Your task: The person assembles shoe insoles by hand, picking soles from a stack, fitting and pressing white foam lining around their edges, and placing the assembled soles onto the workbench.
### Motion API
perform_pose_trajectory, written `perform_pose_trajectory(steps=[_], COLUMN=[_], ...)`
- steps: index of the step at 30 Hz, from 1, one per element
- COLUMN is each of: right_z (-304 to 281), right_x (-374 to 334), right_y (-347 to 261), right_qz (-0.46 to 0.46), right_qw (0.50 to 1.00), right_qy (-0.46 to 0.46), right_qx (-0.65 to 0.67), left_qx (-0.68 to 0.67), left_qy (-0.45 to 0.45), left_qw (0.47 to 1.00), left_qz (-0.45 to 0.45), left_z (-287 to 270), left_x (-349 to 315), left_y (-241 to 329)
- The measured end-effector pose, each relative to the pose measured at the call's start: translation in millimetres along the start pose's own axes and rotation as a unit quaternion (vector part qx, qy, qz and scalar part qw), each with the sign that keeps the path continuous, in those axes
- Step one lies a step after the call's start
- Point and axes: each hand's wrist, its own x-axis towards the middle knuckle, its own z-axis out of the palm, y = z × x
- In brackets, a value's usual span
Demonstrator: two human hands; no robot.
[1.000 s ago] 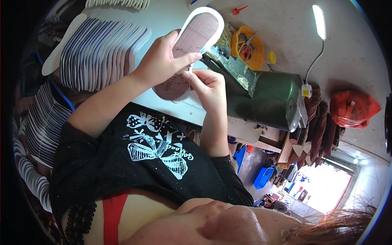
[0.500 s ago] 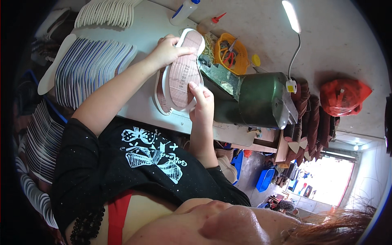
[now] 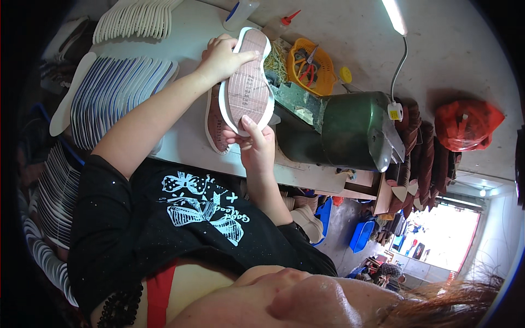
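A shoe insole (image 3: 249,82) with a brown, printed face and a white rim is held up off the white table, between both my hands. My left hand (image 3: 221,59) grips its upper left edge, thumb across the brown face and fingers behind. At the lower end my right hand (image 3: 258,145) pinches it, thumb on the face and the fingers mostly underneath. A second brown insole (image 3: 216,123) with a white edge lies on the table partly behind the held one.
Rows of white insoles (image 3: 117,101) and pale ones (image 3: 134,22) stand at the left. A green machine (image 3: 355,131) is to the right, with a yellow basket of tools (image 3: 325,71) beyond it. Bottles (image 3: 240,13) stand at the back. A red bag (image 3: 469,126) hangs right.
The held insole has shifted slightly up and tilted. My right hand has slid from its side edge down to its lower end. My left hand keeps its grip near the top.
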Motion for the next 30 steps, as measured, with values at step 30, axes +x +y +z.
perform_pose_trajectory(steps=[30], right_z=[18.9], right_x=[43.9], right_y=[-26.4], right_qz=[0.003], right_qw=[0.999], right_qy=[0.040], right_qx=[0.033], left_qx=[0.158], left_qy=[-0.351], left_qw=[0.919], left_qz=[0.081], left_z=[-75.5], left_x=[1.1], left_y=[42.5])
